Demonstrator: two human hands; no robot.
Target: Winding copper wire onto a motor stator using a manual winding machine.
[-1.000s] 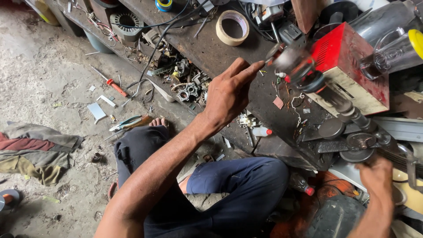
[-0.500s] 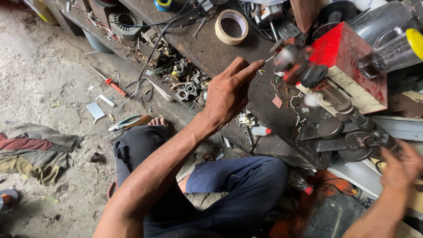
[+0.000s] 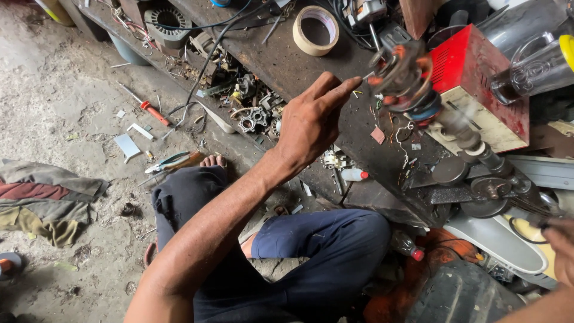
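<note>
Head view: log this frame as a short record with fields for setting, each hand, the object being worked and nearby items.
setting: person seated cross-legged on a dirt floor at a low cluttered workbench
left hand: raised, fingertips at the blurred wound part
right hand: at frame edge beside the shaft's far end, grip unclear
worked object: wound part on a long shaft, motion-blurred
nearby: red box, tape roll, red-handled screwdriver, cloth heap

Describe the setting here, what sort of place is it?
Likely a small, informal electrical or motor repair workshop. The left hand feeds wire to a blurred coil winder on a dark cluttered workbench; a motor stator and roll of tape lie nearby.
</note>
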